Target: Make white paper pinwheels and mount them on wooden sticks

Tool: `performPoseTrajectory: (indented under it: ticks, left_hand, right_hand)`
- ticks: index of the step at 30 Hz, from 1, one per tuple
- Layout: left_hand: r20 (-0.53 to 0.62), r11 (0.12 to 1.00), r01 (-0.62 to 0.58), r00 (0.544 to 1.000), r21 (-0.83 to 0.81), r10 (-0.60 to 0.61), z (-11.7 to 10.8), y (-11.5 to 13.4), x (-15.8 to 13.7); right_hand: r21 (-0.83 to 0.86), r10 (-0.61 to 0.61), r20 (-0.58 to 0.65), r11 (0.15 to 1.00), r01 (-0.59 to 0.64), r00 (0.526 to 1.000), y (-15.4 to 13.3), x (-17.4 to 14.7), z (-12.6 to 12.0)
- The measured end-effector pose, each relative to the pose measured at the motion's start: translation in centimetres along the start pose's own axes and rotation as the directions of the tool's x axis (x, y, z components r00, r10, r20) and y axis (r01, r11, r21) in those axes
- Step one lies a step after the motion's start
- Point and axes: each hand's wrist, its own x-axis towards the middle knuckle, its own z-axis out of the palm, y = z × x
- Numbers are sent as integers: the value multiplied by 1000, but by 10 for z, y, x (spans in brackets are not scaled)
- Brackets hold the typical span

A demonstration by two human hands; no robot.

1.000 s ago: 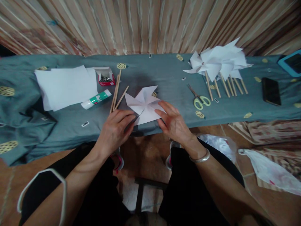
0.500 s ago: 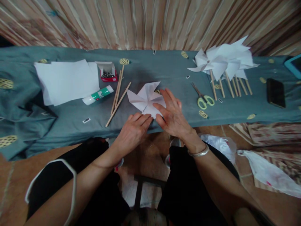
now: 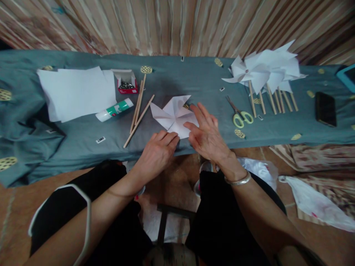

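Note:
A white paper pinwheel (image 3: 175, 117) with folded blades lies flat on the cloth before me, with no stick on it that I can see. At its near left edge, my left hand (image 3: 162, 147) has its fingers closed together, the tips pressing on the paper. My right hand (image 3: 208, 135) rests along the right edge with fingers spread, touching the paper there. Three wooden sticks (image 3: 138, 111) lie to the left of the pinwheel. Beyond them are a glue stick (image 3: 115, 109) and a small red box (image 3: 127, 87) of shiny metal pieces.
White paper sheets (image 3: 77, 94) lie at the left. To the right are green-handled scissors (image 3: 240, 115), several pinwheels on sticks (image 3: 267, 72) and a dark phone (image 3: 325, 109). A blue-edged device (image 3: 346, 79) sits at the far right. The table's near edge (image 3: 91, 165) runs just above my knees.
My right hand has shifted slightly right, its fingers drawing back from the middle of the pinwheel. The left hand stays at the near edge. The view has tilted slightly.

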Motion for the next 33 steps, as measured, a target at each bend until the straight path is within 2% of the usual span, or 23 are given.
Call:
performPoseTrajectory:
  ticks: [5,12,18,26,33]
  left_hand:
    - [-33,1000,-5,999,0,5,0,0,1]
    - [-19,1000,4,1000,-18,-4,-2,-1,2]
    - [-78,1000,6,997,-18,-8,2,0,7]
    - [-77,1000,1,997,-4,-1,11,6,30]
    - [-51,1000,8,999,15,-7,7,6,35]
  right_hand:
    - [38,11,-3,999,-11,1000,4,-10,-3]
    - [67,10,-30,998,-8,1000,9,-26,-11]
    - [159,138,-142,981,-115,980,22,-40,-11]
    - [233,135,-135,967,-101,982,22,-39,-3]
    - [277,146,-133,955,-105,980,25,-38,-2]
